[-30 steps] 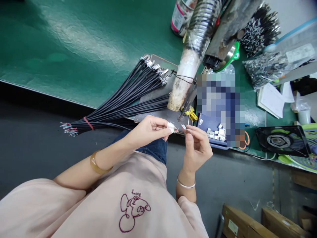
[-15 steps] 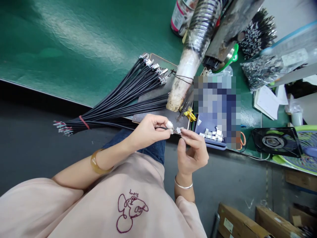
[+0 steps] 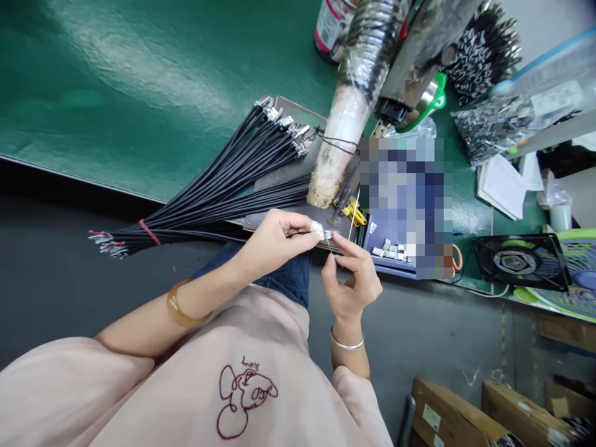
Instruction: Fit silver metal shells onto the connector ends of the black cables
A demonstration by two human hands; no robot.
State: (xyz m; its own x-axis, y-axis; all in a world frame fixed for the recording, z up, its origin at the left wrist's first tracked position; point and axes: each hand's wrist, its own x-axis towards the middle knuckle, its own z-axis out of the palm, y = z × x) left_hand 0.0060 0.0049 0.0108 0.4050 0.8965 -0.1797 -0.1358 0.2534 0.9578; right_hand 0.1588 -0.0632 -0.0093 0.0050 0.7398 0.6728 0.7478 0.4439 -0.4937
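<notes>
My left hand (image 3: 282, 241) pinches a black cable close to its end, with white wraps showing at the fingertips. A small shiny metal connector shell (image 3: 328, 235) sits at the cable's end, just beyond those fingertips. Against the shell's right side rests the index fingertip of my right hand (image 3: 352, 279); the thumb is bent below, and a thin line runs between thumb and shell, too fine to identify. Behind my hands lies a bundle of black cables (image 3: 223, 167) with metal connectors at one end and bare coloured wires at the other, tied by a red band (image 3: 149, 232).
A blue tray (image 3: 393, 268) holds several small metal shells (image 3: 390, 249); part of it is pixelated. A white wrapped duct (image 3: 333, 149) hangs over the green table (image 3: 153, 81). Yellow cutters (image 3: 352, 213), a black fan (image 3: 521, 263) and bagged metal parts (image 3: 493, 127) lie around.
My right hand has moved slightly left and up, bringing its fingers closer to my left fingertips. The metal shell now sits at the cable's end. The camera view has shifted a little.
</notes>
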